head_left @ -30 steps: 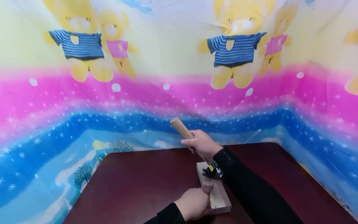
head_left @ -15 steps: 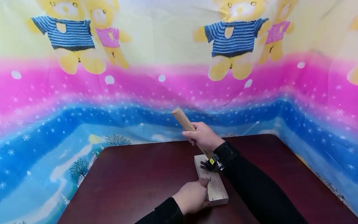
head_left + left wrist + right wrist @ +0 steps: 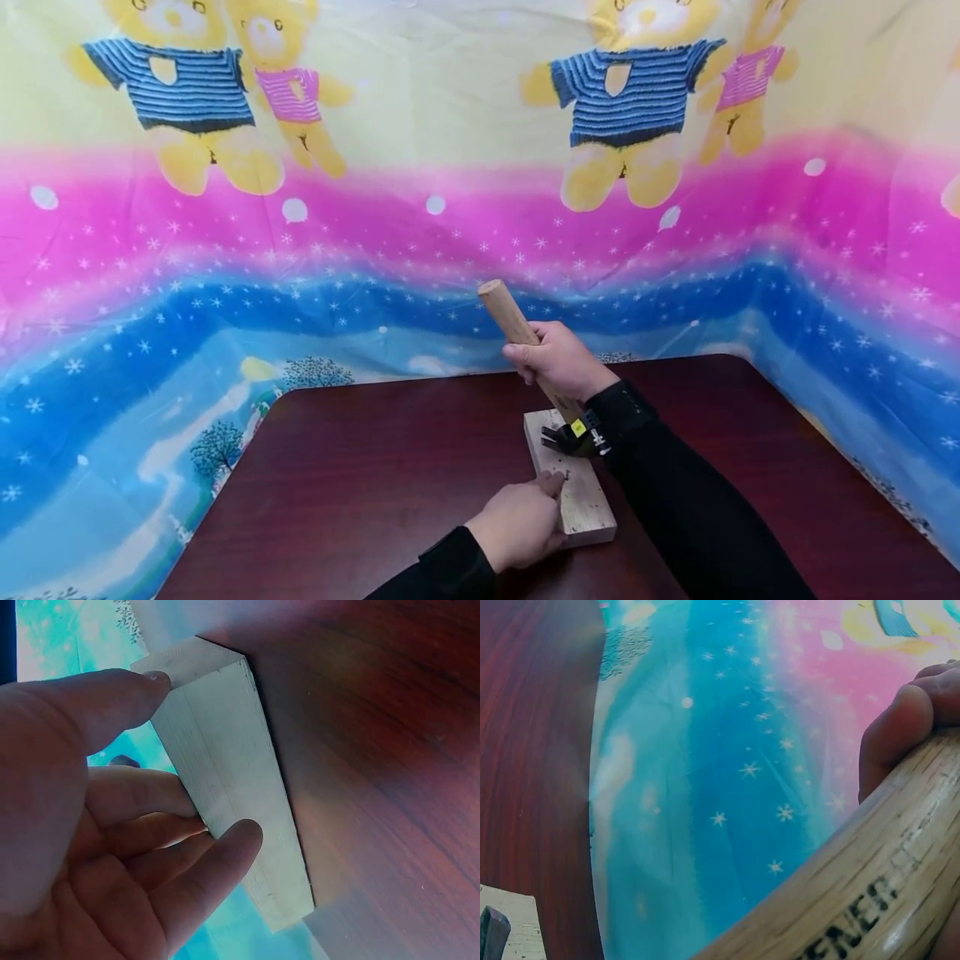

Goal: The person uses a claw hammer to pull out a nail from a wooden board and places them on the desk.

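A pale wooden block lies on the dark red table, its near end toward me. My left hand holds its left side. In the left wrist view the thumb touches the block's end edge and the little finger rests against the side face. Fingertips lie on the top beside a small nail that stands up from the wood. My right hand grips the wooden handle of a claw hammer, butt pointing up and away. The black claw is low over the block's far part; whether it catches anything is too small to tell.
The table has rounded far corners. Behind and around it hangs a cloth backdrop printed with bears and snowflakes. Small dark marks dot the block's top. Dark sleeves cover both forearms.
The head view has tilted downward. The hammer's handle has swung slightly to the right, with the right hand along with it. The left hand stays on the block.
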The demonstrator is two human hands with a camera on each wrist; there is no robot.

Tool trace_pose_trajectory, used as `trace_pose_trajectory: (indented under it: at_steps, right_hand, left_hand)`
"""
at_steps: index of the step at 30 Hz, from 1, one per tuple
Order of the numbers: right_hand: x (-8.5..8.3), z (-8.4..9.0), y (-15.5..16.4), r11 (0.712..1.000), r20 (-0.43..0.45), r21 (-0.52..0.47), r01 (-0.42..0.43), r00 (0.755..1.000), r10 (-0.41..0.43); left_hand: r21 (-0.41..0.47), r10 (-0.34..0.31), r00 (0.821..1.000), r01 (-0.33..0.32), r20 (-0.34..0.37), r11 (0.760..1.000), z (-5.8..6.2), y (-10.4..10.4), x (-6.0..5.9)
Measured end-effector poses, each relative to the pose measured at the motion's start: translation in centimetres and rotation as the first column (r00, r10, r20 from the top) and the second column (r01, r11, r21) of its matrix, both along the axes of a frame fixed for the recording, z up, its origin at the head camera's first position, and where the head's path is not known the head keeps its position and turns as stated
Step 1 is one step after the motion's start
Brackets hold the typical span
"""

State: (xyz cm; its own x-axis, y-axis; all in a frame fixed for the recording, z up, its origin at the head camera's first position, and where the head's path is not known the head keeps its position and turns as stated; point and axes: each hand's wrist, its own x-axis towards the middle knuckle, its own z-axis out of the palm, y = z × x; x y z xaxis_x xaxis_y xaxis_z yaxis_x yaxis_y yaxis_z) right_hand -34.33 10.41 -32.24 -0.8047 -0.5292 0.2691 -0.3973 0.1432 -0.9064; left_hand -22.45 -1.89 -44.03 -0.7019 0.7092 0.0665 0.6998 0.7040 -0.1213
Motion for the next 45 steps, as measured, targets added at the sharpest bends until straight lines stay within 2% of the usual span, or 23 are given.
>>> trace_pose_trajectory:
  at_steps: [9, 14, 25, 30, 35, 40, 45]
  right_hand:
    - [0.2, 0.1, 0.4, 0.999, -0.001, -0.031, -0.032, 0.999, 0.032]
    - [0.2, 0.2, 0.7, 0.999, 0.001, -0.047, -0.021, 1.0, 0.022]
    - [0.4, 0.4, 1.3, 0.992, -0.001, -0.106, -0.068, 0.998, 0.069]
    - [0.5, 0.4, 1.9, 0.992, -0.006, -0.112, -0.049, 0.999, 0.048]
    - [0.7, 0.4, 2.2, 0.988, -0.004, -0.14, -0.066, 0.998, 0.067]
    - [0.7, 0.4, 2.3, 0.985, -0.014, -0.15, -0.084, 0.996, 0.082]
    - [0.5, 0.2, 2.4, 0.985, -0.021, -0.153, -0.084, 0.996, 0.082]
  left_hand:
    - [0.012, 0.007, 1.0, -0.007, 0.007, 1.0, -0.2, -0.1, 0.0]
    - [0.023, -0.008, 1.0, 0.009, -0.002, 1.0, 0.1, -0.1, 0.1]
    - [0.018, -0.014, 0.999, 0.015, -0.031, 1.0, 0.2, -0.1, 0.2]
    - [0.011, -0.014, 1.0, 0.014, -0.022, 1.0, 0.2, 0.1, 0.2]
    - [0.003, -0.004, 1.0, 0.004, -0.023, 1.0, 0.2, 0.1, 0.2]
    - [0.015, 0.012, 1.0, -0.012, 0.01, 1.0, 0.0, 0.1, 0.2]
    - [0.024, 0.005, 1.0, -0.005, 0.002, 1.0, 0.0, 0.0, 0.2]
